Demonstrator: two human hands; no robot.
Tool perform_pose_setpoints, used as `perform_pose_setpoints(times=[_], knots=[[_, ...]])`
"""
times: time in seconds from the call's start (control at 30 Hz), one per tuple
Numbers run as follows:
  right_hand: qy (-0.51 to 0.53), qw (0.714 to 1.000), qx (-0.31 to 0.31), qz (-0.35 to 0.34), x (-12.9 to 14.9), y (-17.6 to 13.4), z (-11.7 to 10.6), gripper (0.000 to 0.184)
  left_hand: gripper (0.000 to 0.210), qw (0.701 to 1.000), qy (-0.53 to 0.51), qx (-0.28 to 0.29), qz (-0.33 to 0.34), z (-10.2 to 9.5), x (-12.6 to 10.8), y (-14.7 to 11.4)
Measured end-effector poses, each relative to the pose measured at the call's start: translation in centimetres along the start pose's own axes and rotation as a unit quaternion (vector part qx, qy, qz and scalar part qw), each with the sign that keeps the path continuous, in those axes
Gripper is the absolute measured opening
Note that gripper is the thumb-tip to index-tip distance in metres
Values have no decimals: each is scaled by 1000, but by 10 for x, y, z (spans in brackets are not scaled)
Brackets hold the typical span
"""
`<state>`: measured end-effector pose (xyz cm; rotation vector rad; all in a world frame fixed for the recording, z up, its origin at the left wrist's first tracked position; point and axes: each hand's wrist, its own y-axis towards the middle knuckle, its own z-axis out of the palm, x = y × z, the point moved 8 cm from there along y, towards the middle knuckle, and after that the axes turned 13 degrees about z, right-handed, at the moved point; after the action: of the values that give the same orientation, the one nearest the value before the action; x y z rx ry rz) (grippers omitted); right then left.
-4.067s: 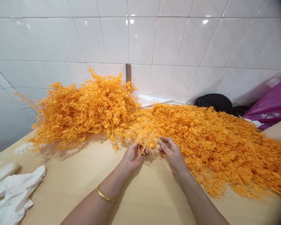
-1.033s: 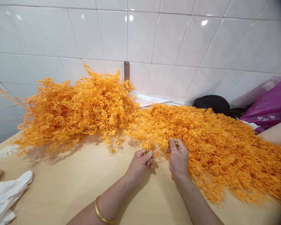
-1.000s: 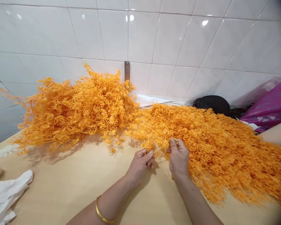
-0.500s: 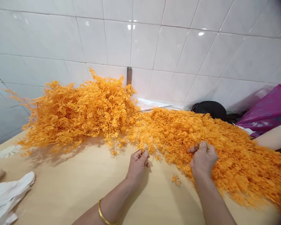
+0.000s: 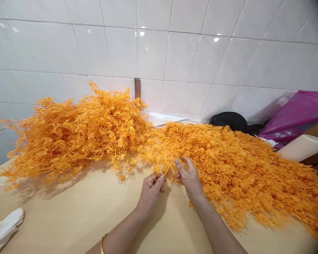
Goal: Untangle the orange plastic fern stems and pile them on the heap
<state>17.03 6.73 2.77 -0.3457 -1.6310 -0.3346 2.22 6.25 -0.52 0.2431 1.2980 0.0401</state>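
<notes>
My left hand (image 5: 151, 190) is closed in a pinch on the thin stem of an orange artificial foliage sprig (image 5: 166, 168), just above the table. To its right, my right hand (image 5: 190, 178) has its thumb and fingers curled at the same sprig's right side, apparently gripping part of it; the exact contact is hard to see. Feathery leaves of the sprig blend into the foliage behind. A tall heap of orange foliage (image 5: 76, 137) stands on the left, and a lower, spread-out heap of orange pieces (image 5: 243, 169) lies beside my right hand.
The pale wooden table (image 5: 76, 218) runs up to a white tiled wall (image 5: 116, 49). White cloth (image 5: 5, 227) lies at the left edge. Behind the right heap are a black case (image 5: 229, 120), a purple bag (image 5: 296, 118) and a cream roll (image 5: 306, 146). A metal strip (image 5: 137, 89) is fixed to the wall.
My right hand has moved left from the right heap to the sprig at my left hand. My left hand keeps its pinch. The view has shifted slightly right.
</notes>
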Motion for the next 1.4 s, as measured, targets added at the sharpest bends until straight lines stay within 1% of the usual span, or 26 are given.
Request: perform_pose_setpoints(times=[0.07,0.1,0.2,0.23,0.4,0.47,0.53,0.6,0.63,0.67,0.7,0.77,0.83,0.87,0.9,0.93,1.0,1.07,1.1,1.13,1.17,1.2,1.27,1.3,1.33,1.4], knots=[[28,1000,1,8,-1,3,-4,27,29,1000,15,13,5,1,0,-1],[53,998,-14,15,-2,5,-10,25,30,1000,22,17,7,1,0,-2],[134,985,-106,7,-1,8,-38,19,30,999,29,37,6,4,1,-3],[154,980,-125,5,0,8,-43,18,30,998,28,47,4,7,2,-3],[175,969,-173,-6,6,5,-49,22,31,996,19,85,3,19,6,-7],[180,965,-193,-7,8,6,-56,23,31,996,18,91,4,19,7,-8],[194,953,-232,-8,10,8,-75,21,31,998,25,63,6,11,7,-6],[212,933,-291,-18,10,8,-101,21,30,999,30,3,12,-3,5,-2],[217,924,-313,-31,11,7,-111,22,29,999,28,-24,16,-10,4,1],[209,922,-324,-38,13,7,-118,23,29,999,23,-42,18,-14,2,2],[194,926,-321,-41,14,7,-120,24,28,998,16,-51,19,-17,2,4],[139,946,-291,-44,18,7,-113,28,27,998,2,-55,17,-18,0,6],[47,969,-239,-47,23,6,-94,31,26,998,-9,-59,13,-17,0,7],[-16,975,-214,-53,26,5,-83,32,26,998,-16,-60,11,-16,-1,7],[-87,976,-190,-62,29,3,-72,30,25,998,-24,-59,8,-16,-1,6],[-159,970,-170,-77,32,1,-63,26,25,998,-32,-56,4,-14,0,6],[-279,941,-151,-117,37,-3,-49,18,24,998,-46,-50,-8,-13,1,5],[-351,911,-149,-156,40,-7,-40,22,20,997,-50,-52,-23,-13,2,4],[-369,903,-148,-165,41,-9,-37,23,18,997,-51,-55,-30,-14,2,4],[-373,901,-144,-167,40,-10,-33,23,16,996,-53,-58,-36,-15,3,3],[-360,909,-133,-161,39,-11,-30,24,14,996,-56,-59,-42,-15,3,3],[-326,928,-114,-143,37,-11,-26,25,13,995,-62,-57,-46,-14,3,2],[-195,978,-46,-62,25,-9,-16,32,13,995,-74,-39,-52,-10,3,2],[-110,994,-4,-7,16,-8,-10,36,14,995,-77,-24,-55,-7,2,1],[-24,998,32,48,7,-8,-3,39,15,995,-77,-9,-58,-4,2,0],[116,982,75,125,-5,-10,8,38,14,995,-79,12,-56,0,2,-1]])
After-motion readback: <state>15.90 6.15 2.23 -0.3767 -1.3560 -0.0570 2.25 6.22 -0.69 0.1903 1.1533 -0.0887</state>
